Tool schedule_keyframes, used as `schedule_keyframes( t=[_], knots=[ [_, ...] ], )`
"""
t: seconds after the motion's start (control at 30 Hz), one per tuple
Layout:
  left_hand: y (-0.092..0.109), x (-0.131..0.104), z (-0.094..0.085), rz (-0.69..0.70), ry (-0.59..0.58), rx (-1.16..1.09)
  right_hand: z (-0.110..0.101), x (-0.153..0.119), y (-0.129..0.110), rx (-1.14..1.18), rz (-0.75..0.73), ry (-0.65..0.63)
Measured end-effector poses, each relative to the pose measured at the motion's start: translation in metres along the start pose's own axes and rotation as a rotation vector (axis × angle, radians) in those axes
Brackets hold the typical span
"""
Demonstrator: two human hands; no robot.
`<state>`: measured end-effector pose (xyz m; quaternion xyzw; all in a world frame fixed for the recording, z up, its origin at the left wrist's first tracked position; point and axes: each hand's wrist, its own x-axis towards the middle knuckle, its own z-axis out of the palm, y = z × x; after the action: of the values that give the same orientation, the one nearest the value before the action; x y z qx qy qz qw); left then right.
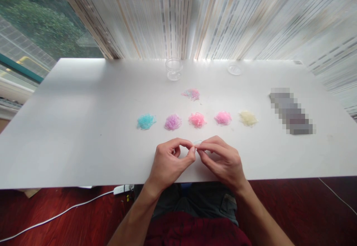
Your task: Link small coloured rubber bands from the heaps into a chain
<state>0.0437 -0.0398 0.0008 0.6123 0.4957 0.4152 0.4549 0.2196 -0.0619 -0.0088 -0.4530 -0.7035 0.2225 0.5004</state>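
Near the table's front edge, my left hand (171, 160) pinches thumb and forefinger together, their tips meeting those of my right hand (224, 160). My right hand is also closed in a pinch. A pale blue rubber band (198, 142) shows just beyond the joined fingertips; how many bands are there I cannot tell. In a row ahead lie piles of small rubber bands: turquoise (146, 121), purple (173, 122), coral pink (197, 120), pink (223, 118) and pale yellow (248, 118). Behind the row sits a smaller pile of mixed colours (192, 94).
At the back of the white table (83, 145) stands a clear round container (174, 69), with a clear lid (234, 69) lying to its right. A blurred-out flat object (291, 111) lies at the right. Striped curtains (178, 19) hang behind; a power strip (122, 189) is below.
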Motion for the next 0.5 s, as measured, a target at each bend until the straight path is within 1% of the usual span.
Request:
schedule_keyframes(
  t=[0.17, 0.33, 0.5],
  knots=[
    [0.0016, 0.0010, -0.0009, -0.017, -0.017, -0.001, -0.0004, 0.0007, -0.0008, 0.003, 0.000, 0.014],
    [0.0024, 0.0013, -0.0001, -0.018, -0.010, 0.023, 0.0013, 0.0017, -0.0021, -0.061, -0.036, 0.097],
    [0.0002, 0.0012, -0.0004, -0.006, -0.017, 0.025, 0.0029, 0.0022, -0.0019, -0.124, -0.093, 0.092]
  ],
)
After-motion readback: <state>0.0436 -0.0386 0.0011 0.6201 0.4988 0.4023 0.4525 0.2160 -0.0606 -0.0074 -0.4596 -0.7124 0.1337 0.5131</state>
